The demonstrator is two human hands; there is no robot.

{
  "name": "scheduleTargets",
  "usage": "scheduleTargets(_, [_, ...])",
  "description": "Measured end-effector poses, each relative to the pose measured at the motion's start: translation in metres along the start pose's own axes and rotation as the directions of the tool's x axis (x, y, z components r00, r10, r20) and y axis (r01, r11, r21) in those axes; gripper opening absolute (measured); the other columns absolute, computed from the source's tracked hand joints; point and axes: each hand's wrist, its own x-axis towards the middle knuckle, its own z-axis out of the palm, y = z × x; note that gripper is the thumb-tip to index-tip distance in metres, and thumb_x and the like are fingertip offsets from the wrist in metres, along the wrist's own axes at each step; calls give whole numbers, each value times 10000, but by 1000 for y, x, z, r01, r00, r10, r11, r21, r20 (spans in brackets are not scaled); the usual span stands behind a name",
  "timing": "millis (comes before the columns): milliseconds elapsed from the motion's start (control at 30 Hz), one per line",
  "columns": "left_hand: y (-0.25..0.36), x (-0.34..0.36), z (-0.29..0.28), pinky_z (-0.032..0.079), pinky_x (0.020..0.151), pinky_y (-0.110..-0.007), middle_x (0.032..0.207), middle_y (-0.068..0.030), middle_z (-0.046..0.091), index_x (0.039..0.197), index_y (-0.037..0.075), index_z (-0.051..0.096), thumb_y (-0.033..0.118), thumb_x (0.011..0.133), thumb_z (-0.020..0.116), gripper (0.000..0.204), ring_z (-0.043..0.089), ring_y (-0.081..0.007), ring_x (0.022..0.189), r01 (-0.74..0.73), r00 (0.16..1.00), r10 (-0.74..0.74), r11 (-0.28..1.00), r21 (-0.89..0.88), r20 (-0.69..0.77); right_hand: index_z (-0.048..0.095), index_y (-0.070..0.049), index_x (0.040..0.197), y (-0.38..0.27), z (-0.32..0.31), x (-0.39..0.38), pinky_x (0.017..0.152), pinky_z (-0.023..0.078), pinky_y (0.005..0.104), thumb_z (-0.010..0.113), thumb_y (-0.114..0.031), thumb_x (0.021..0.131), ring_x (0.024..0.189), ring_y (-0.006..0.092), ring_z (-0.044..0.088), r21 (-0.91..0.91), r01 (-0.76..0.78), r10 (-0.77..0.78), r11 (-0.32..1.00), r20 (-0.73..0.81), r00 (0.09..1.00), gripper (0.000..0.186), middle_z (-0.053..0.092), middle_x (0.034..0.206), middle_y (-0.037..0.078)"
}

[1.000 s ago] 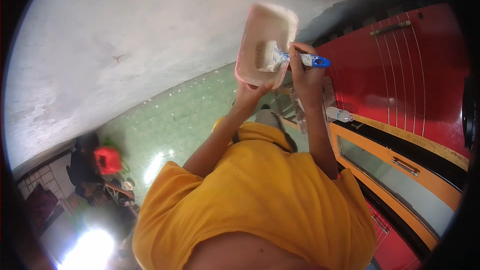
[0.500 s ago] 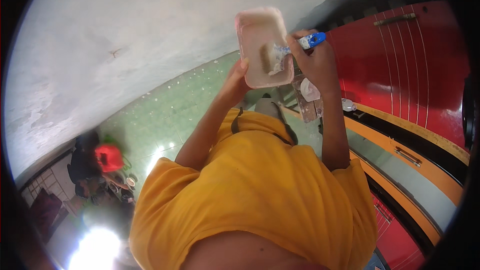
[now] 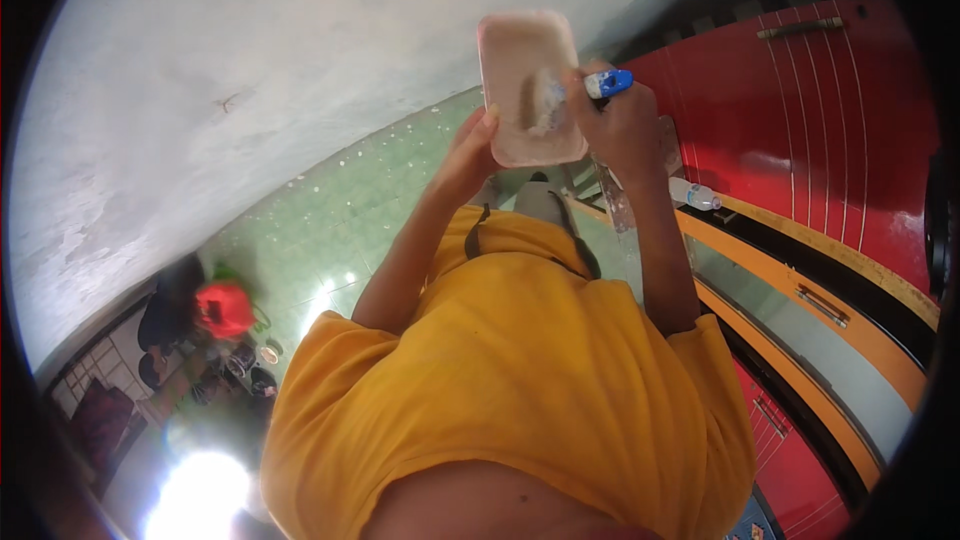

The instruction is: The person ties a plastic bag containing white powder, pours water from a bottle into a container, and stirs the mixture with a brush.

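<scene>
My left hand grips the lower left rim of a shallow, pale pink tray, its thumb lying over the edge. White paint coats the inside of the tray. A paintbrush with a blue, paint-spattered handle is in my right hand, fingers closed round it at the tray's right edge. The brush's bristles reach down into the paint, blurred and partly covered by my fingers. Both hands are held up in front of me, close to the pale wall.
A whitish, patchy wall rises ahead and left. Green floor tiles carry white spots. On the right stand a red cabinet and a clear plastic bottle on a ledge. A red bag and assorted items lie lower left.
The brush has turned more upright, and its handle end has moved slightly left. The tray has shifted a little right and up. More of the plastic bottle shows past my right arm.
</scene>
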Motion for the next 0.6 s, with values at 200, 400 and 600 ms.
scheduleTargets(200, [2,5,-8,506,941,-405,1311,-128,529,1386,16,365,517,951,536,685,588,-238,1148,3,999,-1,999,47,-50,641,-38,803,-9,-2,-5,560,478,413,651,-253,887,614,372,614,-19,13,-11,1000,119,993,231,593,626,174])
scheduleTargets(400, [-3,5,-13,510,931,-405,1290,-127,542,1369,16,379,547,924,561,717,599,-243,1129,78,996,-77,997,28,-48,658,-37,833,10,9,3,542,476,403,649,-245,885,609,377,616,-5,4,-4,1000,30,1000,214,590,620,180])
scheduleTargets(600, [5,6,-7,520,919,-406,1273,-117,549,1352,24,399,540,933,553,682,601,-235,1121,40,999,-38,997,64,-36,637,-39,807,4,12,-8,516,467,407,648,-230,891,567,380,596,59,103,-104,993,13,994,209,583,608,172])
